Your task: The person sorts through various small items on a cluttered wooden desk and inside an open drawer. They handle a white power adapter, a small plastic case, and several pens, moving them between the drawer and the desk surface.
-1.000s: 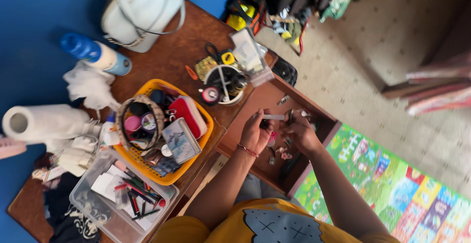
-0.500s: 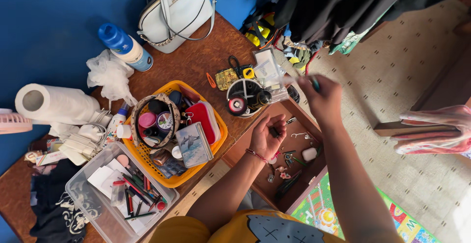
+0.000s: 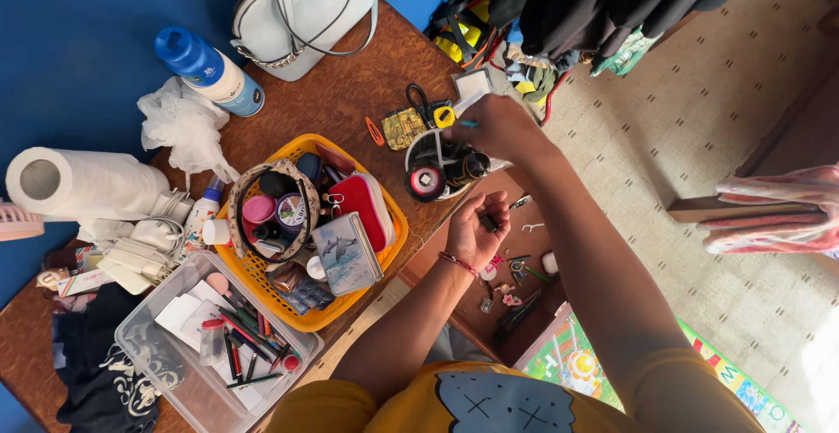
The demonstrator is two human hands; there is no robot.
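Since the earlier frame the right hand (image 3: 494,127) has come down from above the drawer to the white cup (image 3: 418,149) on the worktop (image 3: 350,92), and the clear box it carried is now mostly hidden behind it. The right hand is closed, pinching a thin teal-tipped stick (image 3: 468,124) over the cup's rim. The cup holds dark tools and has a round red-and-black dial (image 3: 425,182) at its front. The left hand (image 3: 476,228) stays over the open drawer (image 3: 524,263), fingers curled around a small dark object (image 3: 489,221) that is too small to identify; a red bracelet (image 3: 456,263) circles its wrist. Small clips and trinkets lie loose in the drawer, just beside the left hand.

Left of the cup stands a yellow basket (image 3: 384,254) packed with a red pouch (image 3: 360,204), a tin (image 3: 345,254) and a round woven pouch of small jars. A clear tub (image 3: 149,354) of pens lies near the basket. Behind them are a paper roll (image 3: 87,184), a blue-capped bottle (image 3: 205,66) and a white handbag (image 3: 306,5). Scissors (image 3: 418,101) and a yellow tape measure (image 3: 444,117) lie just beside the cup.
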